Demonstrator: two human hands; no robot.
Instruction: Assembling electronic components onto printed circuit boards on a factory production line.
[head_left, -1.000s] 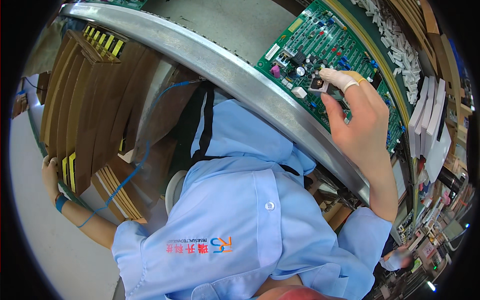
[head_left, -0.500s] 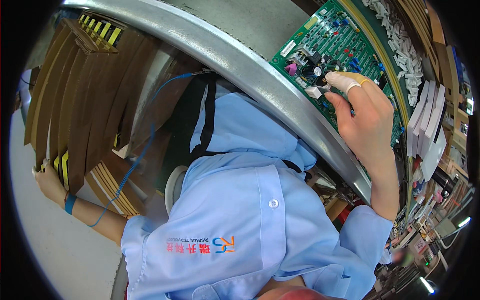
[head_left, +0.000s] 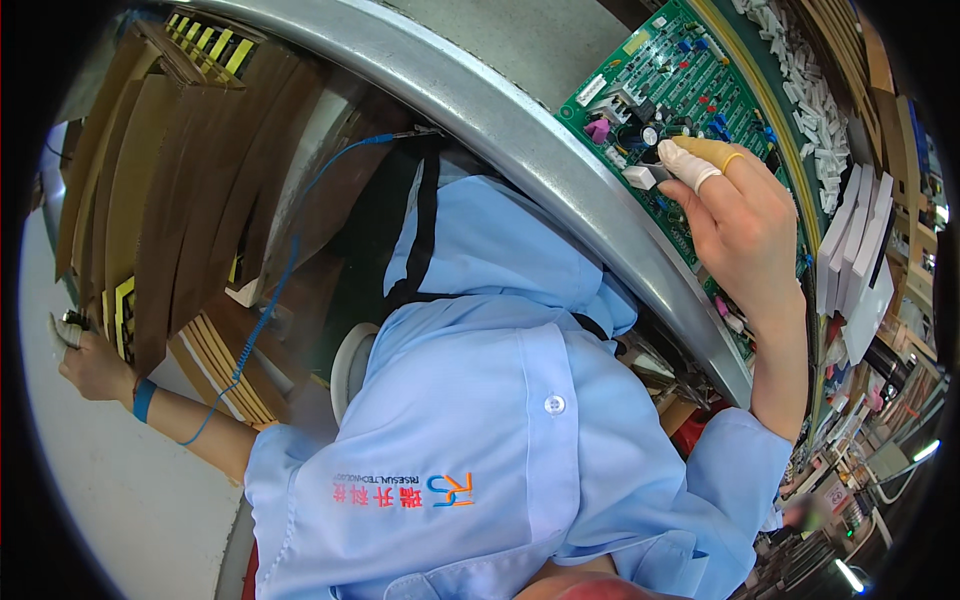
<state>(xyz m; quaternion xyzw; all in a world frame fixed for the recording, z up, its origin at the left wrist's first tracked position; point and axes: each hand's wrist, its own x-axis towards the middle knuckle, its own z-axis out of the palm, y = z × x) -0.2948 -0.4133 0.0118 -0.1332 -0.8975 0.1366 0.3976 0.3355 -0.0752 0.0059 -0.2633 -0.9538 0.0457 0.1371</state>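
Observation:
My right hand [head_left: 745, 220], with finger cots on two fingertips, is over the green circuit board [head_left: 640, 50] at the upper right. Its thumb and fingers pinch at a small dark grey part [head_left: 659, 172] beside a white block component [head_left: 638, 178]. A round capacitor [head_left: 650, 136] and a pink part [head_left: 598, 130] stand close by on the board. At far left, my left hand [head_left: 95, 368] grips a small dark component [head_left: 74, 319] between its fingertips, beside the brown cardboard dividers [head_left: 155, 240]. That component's exact kind is too small to tell.
A blue wrist strap [head_left: 143, 400] on my left arm runs by a coiled cord [head_left: 262, 325] to a clip at the metal rail [head_left: 500, 95]. Many white plastic parts [head_left: 815, 110] lie beyond the board. White boxes [head_left: 850, 250] stand at the right.
My left hand has drawn leftward off the cardboard dividers, and a small dark component now shows in its fingers. My right hand stays at the board, its fingers slightly shifted.

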